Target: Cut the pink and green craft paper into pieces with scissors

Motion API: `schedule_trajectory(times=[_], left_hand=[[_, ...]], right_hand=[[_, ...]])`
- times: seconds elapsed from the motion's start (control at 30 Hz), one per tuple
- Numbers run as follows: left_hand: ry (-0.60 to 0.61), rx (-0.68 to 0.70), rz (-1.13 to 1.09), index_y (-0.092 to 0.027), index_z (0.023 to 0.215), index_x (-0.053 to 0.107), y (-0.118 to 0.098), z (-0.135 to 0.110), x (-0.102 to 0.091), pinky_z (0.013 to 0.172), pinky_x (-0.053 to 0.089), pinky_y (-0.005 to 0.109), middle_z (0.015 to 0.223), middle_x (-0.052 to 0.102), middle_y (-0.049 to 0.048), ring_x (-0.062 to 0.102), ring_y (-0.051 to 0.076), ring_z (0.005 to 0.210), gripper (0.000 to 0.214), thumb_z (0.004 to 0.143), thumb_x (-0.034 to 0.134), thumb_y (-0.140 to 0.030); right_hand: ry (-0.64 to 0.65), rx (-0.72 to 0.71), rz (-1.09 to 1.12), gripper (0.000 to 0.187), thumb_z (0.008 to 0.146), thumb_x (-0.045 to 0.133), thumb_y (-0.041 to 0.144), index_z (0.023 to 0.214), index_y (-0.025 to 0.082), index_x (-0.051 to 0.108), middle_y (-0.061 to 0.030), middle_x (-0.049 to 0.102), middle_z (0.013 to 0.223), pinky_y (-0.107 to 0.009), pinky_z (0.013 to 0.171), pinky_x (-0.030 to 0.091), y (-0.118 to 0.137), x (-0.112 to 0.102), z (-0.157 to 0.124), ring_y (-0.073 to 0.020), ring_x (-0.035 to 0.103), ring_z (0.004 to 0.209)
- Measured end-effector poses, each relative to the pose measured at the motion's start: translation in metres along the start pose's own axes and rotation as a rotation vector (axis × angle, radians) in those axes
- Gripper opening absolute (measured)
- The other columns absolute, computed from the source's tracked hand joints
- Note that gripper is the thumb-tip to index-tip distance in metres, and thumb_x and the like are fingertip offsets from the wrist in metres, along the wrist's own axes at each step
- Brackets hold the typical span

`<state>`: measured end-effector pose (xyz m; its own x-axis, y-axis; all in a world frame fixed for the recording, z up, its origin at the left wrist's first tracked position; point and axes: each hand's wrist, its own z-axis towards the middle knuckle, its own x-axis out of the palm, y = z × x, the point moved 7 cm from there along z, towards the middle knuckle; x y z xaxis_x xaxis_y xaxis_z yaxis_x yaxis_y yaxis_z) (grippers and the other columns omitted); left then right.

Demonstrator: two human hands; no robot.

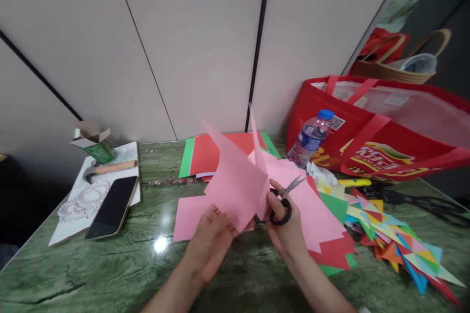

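Note:
My left hand [215, 239] grips the lower edge of a folded pink paper sheet [237, 178], whose corners point upward and blur slightly. At the sheet's right edge, my right hand [284, 225] is closed, with a thumb through a black handle of the scissors [280, 210]. The scissor blades stick out up and to the right, away from the sheet, and the right fingers also seem to pinch the paper. A pink rectangle [187, 217] lies on the table under the left side. To the right spread cut pink sheets [312, 210] over red and green ones.
Red and green sheets [205, 151] lie at the back. On the right are a water bottle [310, 139], a red bag [367, 132] and a pile of coloured paper scraps [400, 244]. A phone [112, 208], a sickle [113, 167] and a small green box [97, 146] sit left.

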<state>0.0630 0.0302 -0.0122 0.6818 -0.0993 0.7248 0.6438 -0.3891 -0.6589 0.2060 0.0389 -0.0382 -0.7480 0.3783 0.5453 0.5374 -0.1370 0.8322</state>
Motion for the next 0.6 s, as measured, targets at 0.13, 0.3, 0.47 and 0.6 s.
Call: schedule_trajectory(times=[0.13,0.3,0.47,0.6], left_hand=[[-0.043,0.181,0.148,-0.023,0.102,0.06,-0.045,0.005,-0.02,0.079,0.05,0.034,0.087,0.07,0.0028,0.064,0.021,0.085,0.043,0.062,0.074,-0.023],[-0.114,0.224,0.284,-0.02,0.104,0.061,-0.064,0.004,-0.039,0.082,0.049,0.036,0.088,0.071,0.0055,0.062,0.024,0.092,0.056,0.053,0.08,-0.03],[-0.232,0.116,0.444,-0.015,0.098,0.064,-0.045,0.001,-0.047,0.083,0.048,0.037,0.098,0.069,0.0092,0.061,0.024,0.093,0.043,0.059,0.077,-0.026],[-0.186,0.088,0.405,-0.015,0.09,0.065,-0.051,-0.002,-0.041,0.074,0.052,0.034,0.091,0.07,0.0083,0.064,0.022,0.082,0.03,0.062,0.075,-0.023]], right_hand=[[-0.064,-0.003,0.03,0.041,0.063,0.072,0.032,0.1,0.023,0.057,0.0016,0.06,0.08,-0.024,0.059,0.047,0.002,-0.006,0.0,-0.0122,0.057,0.066],[-0.166,-0.035,0.015,0.037,0.063,0.073,0.032,0.094,0.022,0.057,0.0035,0.054,0.072,-0.022,0.052,0.044,-0.003,-0.017,0.003,-0.0112,0.053,0.06],[-0.059,0.148,0.013,0.033,0.063,0.073,0.035,0.09,0.022,0.058,0.0042,0.058,0.066,-0.024,0.049,0.043,-0.023,-0.01,0.004,-0.0129,0.053,0.055],[0.132,0.339,-0.026,0.033,0.06,0.073,0.045,0.071,0.017,0.061,-0.0006,0.063,0.063,-0.025,0.048,0.043,-0.041,0.009,-0.005,-0.0154,0.056,0.055]])
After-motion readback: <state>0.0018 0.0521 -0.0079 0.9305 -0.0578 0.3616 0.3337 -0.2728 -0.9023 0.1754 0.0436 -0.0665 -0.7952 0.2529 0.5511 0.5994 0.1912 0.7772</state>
